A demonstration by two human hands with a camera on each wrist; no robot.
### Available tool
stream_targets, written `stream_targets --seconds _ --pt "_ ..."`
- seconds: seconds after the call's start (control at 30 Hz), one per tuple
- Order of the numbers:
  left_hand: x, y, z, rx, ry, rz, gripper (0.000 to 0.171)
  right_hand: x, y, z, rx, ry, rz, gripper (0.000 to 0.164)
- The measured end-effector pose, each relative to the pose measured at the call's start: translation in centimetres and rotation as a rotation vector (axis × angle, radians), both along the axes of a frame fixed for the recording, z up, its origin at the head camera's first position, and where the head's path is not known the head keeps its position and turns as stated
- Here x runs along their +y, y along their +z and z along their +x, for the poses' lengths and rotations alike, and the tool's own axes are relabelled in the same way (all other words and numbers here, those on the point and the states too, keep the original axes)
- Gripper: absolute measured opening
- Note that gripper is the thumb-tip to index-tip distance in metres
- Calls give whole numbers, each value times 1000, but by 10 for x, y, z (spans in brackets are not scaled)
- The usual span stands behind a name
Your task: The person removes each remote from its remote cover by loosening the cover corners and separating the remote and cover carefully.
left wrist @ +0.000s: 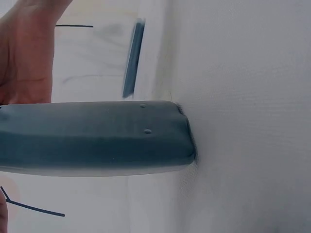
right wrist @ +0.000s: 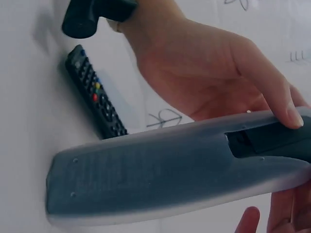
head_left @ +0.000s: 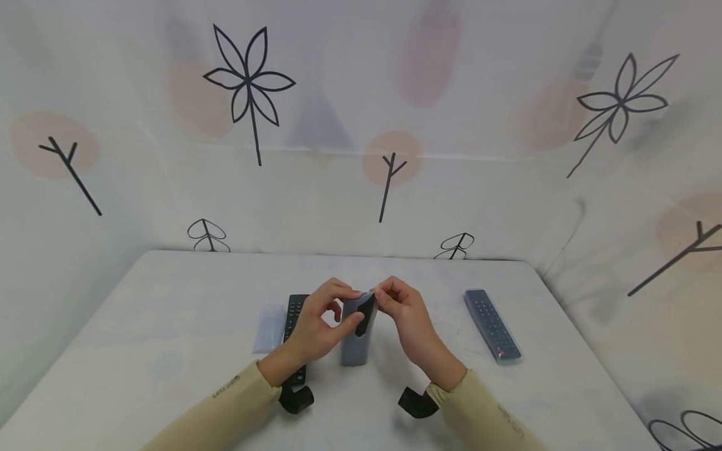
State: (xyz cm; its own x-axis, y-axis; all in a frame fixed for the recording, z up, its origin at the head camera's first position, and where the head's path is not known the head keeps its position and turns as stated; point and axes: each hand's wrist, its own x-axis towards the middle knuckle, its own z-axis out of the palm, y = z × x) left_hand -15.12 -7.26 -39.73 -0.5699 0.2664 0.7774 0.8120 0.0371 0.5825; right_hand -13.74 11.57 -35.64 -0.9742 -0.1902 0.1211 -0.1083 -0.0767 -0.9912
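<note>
A remote control (head_left: 354, 347) in a translucent bluish cover stands on end at the middle of the table, its back towards me. Through an opening in the cover (right wrist: 146, 170) the black back of the remote shows. My left hand (head_left: 318, 326) grips its upper part, thumb on the back and fingers at the top edge. With thumb and fingertips, my right hand (head_left: 414, 322) pinches the cover's top right corner. The left wrist view has the lower end of the covered remote (left wrist: 97, 138) in front of the right hand (left wrist: 29, 63).
A black remote control (head_left: 295, 313) with coloured buttons lies behind my left wrist, partly hidden by it. Beside it on the left is a flat translucent sleeve (head_left: 269, 329). Another covered remote (head_left: 492, 326) lies at the right, buttons up. A patterned cloth (head_left: 338, 125) hangs behind the table.
</note>
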Motion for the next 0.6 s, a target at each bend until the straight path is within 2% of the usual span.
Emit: stream_targets --seconds 0.1,0.17,0.33,0.47,0.53,0.6 --pt "2 3 4 -9 -8 0 38 3 -1 -3 -62 106 -68 11" --pt "3 10 10 -10 -12 2 39 4 -2 -6 -97 176 -96 12" --pt "5 26 27 -30 -13 11 37 9 -6 -9 -177 257 -140 12" --pt "6 30 30 -42 5 31 36 11 -8 -7 -222 234 -181 10" --pt "7 31 29 -47 18 40 35 10 -8 -6 -188 176 -168 9" --pt "7 32 28 -51 27 46 35 9 -6 -3 -111 92 -119 8"
